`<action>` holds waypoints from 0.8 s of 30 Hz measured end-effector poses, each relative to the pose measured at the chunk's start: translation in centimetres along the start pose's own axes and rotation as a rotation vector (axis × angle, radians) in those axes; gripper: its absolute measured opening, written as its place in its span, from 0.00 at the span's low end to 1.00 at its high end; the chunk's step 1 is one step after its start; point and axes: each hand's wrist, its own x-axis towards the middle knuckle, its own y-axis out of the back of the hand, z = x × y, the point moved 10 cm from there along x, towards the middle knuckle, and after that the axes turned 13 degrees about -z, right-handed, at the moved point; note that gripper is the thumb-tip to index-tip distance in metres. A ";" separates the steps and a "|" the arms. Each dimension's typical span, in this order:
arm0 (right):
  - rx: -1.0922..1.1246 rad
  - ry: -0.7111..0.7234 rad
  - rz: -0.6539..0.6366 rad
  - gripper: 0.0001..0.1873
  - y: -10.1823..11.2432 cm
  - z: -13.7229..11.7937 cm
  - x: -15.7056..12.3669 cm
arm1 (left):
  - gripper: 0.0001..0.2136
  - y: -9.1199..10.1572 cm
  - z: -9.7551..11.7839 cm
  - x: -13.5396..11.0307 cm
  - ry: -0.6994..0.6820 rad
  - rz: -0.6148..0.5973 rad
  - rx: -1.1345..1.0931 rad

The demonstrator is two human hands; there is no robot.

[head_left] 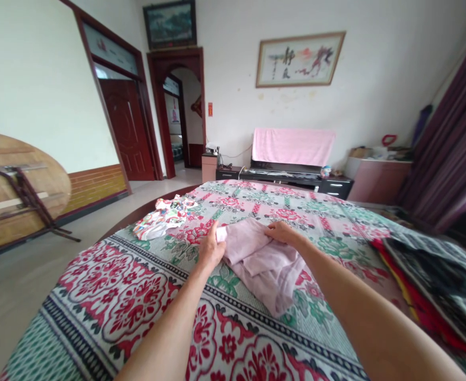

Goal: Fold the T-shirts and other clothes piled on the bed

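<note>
A pale pink garment (pixel 262 259) lies partly folded and creased on the flower-patterned bed cover (pixel 137 301); its exact kind does not show. On its left edge, beside a small white patch, my left hand (pixel 213 247) is closed with the thumb up. My right hand (pixel 283 233) grips the upper right part of the same garment, fingers bent over the cloth. Between the two hands the fabric is spread fairly flat, while the lower part hangs in loose folds toward me. The fingertips of my right hand are partly hidden in the cloth.
A white garment with a colourful print (pixel 163 217) lies at the far left of the bed. Dark and red folded cloths (pixel 431 280) are stacked on the right. A folded round table (pixel 18 185) leans at the left wall. A low black cabinet (pixel 288 179) stands beyond the bed.
</note>
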 end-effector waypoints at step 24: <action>-0.087 0.072 0.114 0.22 3.9 8.9 -5.5 | 0.07 -1.6 8.4 -2.9 -0.604 -0.132 0.194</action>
